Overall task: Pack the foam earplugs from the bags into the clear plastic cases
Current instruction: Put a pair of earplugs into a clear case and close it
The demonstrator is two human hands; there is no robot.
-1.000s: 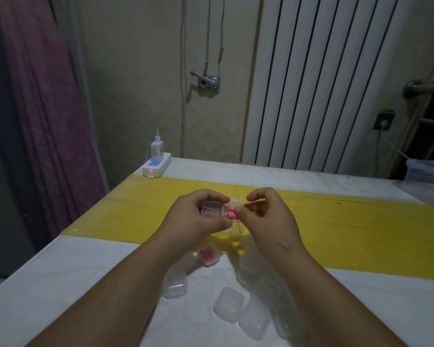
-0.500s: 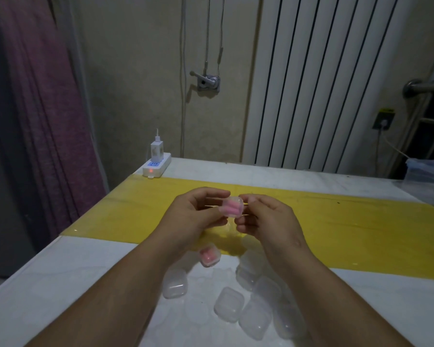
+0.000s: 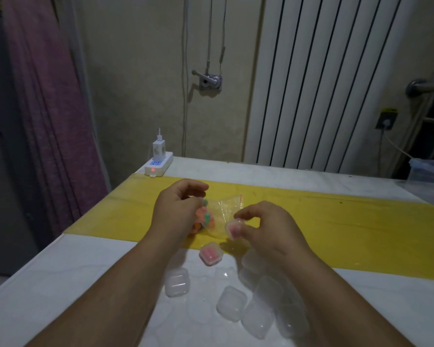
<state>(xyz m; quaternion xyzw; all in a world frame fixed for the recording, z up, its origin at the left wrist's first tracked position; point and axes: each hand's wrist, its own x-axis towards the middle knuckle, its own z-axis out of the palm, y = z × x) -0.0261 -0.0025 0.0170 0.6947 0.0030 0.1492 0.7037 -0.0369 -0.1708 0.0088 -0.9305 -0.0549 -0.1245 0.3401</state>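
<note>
My right hand pinches a small clear case with pink earplugs inside, just above the table. A clear bag of coloured foam earplugs lies on the yellow strip between my hands. My left hand hovers over the bag's left end, fingers loosely curled, and seems to touch it. A second case with pink earplugs lies on the white tabletop below the bag. Several empty clear cases lie nearer to me, one apart at the left.
The white table carries a yellow strip across its middle. A white power strip with a charger sits at the far left corner. A plastic-wrapped stack stands at the far right. A radiator and a wall lie behind.
Both hands have dropped from chest height to the table. The closed case with pink earplugs passed from between both hands to my right hand alone. My left hand moved onto the earplug bag.
</note>
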